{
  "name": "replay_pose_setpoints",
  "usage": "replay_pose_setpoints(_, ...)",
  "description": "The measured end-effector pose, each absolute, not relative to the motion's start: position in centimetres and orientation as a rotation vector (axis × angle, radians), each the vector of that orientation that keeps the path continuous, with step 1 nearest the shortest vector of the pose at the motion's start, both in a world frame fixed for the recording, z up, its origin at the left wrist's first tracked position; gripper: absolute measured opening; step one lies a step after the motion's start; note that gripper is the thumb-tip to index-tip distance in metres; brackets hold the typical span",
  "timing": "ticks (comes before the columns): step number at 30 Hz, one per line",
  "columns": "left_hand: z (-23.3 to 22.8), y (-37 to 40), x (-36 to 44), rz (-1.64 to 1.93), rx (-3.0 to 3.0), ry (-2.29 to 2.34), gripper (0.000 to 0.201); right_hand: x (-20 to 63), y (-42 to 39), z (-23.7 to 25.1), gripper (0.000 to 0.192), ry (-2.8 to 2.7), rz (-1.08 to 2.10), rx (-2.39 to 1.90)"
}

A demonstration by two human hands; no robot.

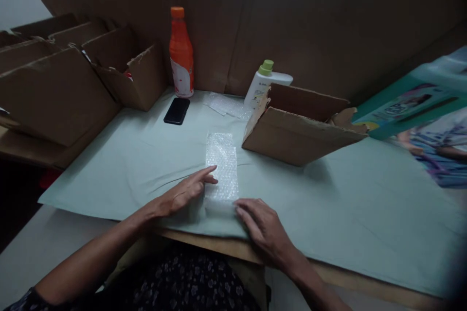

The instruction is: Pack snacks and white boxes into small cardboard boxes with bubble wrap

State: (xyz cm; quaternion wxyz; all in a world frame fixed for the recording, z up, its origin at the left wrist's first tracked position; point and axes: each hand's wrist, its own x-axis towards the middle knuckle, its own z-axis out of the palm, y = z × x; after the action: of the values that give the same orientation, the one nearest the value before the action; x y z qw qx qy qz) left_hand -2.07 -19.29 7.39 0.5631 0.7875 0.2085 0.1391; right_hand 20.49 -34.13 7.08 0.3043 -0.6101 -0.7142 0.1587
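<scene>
A narrow strip of bubble wrap (221, 163) lies flat on the pale green sheet (146, 165) that covers the table, its long side pointing away from me. My left hand (184, 193) rests at the strip's left edge with the index finger stretched onto it. My right hand (263, 229) lies palm down at the near end, fingertips touching the wrap's lower right corner. Neither hand grips anything.
An open cardboard box (297, 129) lies on its side to the right, a white bottle with a green cap (263, 82) behind it. An orange bottle (181, 53), a black phone (177, 111), more bubble wrap (226, 105) and stacked cartons (73, 73) are farther back. A printed package (412, 102) sits far right.
</scene>
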Motion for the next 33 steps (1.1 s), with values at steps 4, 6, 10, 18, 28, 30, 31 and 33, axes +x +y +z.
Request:
replay_pose_setpoints(4, 7.1, -20.4, -2.1, 0.314, 1.844, 0.545, 0.093, 20.9, -31.8, 8.6, 0.023, -1.941, 0.466, -1.689)
replay_pose_setpoints(6, 6.5, -20.9, -1.2, 0.307, 1.918, 0.681, 0.096, 21.1, -30.5, 8.1, 0.022, -1.930, 0.399, -1.701)
replay_pose_setpoints(10, 4.9, -20.4, 1.0, 0.356, 2.036, 0.965, 0.067, 22.1, -28.2, 5.8, 0.022, -1.850, 0.206, -1.728)
replay_pose_setpoints(18, 3.6, -19.4, 1.9, 0.405, 2.156, 1.054, 0.071, 21.4, -30.9, 5.3, 0.034, -2.156, 0.025, -1.523)
replay_pose_setpoints(28, 4.8, -23.2, -1.1, 0.665, 2.448, 0.657, 0.053, 21.4, -30.8, 5.7, 0.026, -2.051, 0.457, -1.528)
replay_pose_setpoints(30, 4.6, -23.3, -1.2, 0.603, 2.376, 0.721, 0.052, 21.3, -31.6, 6.0, 0.025, -1.980, 0.461, -1.570)
replay_pose_setpoints(31, 4.4, -23.2, -1.1, 0.578, 2.344, 0.762, 0.051, 21.2, -32.0, 6.1, 0.024, -1.948, 0.380, -1.592)
replay_pose_setpoints(33, 4.1, -22.7, -0.5, 0.554, 2.328, 0.836, 0.049, 21.0, -32.5, 6.2, 0.024, -1.927, 0.141, -1.604)
